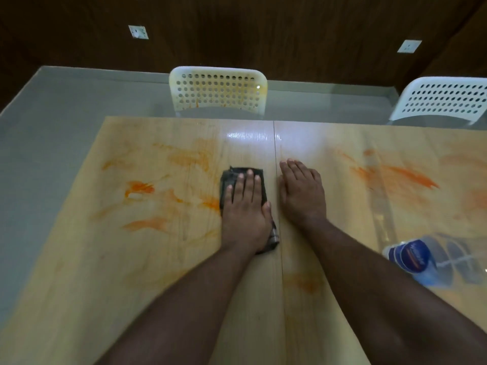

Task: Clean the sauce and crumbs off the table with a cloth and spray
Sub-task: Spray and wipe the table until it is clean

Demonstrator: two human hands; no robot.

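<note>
- Left of the left hand, the table (79, 259) carries orange sauce smears (139, 187) — streaked and thin, spread from just beside the fingers outward.
- The left hand (245, 209) lies flat, fingers straight and together, pressing down on the cloth (229, 180); nothing is curled round it.
- The dark cloth sits directly under that palm, folded into a long strip, showing past the fingertips and again beside the wrist.
- The right hand (301, 192) rests just beside it, across the table's seam, palm down with fingers extended on bare wood — holding nothing.
- Right of the right hand, more orange streaks (405, 176) mark the surface.
- Near the right forearm lies the spray bottle (432, 262), clear with a blue label; its writing is too blurred to read.
- Beyond both hands stand a sauce-stained white chair (217, 90) and a cleaner one (445, 100).
</note>
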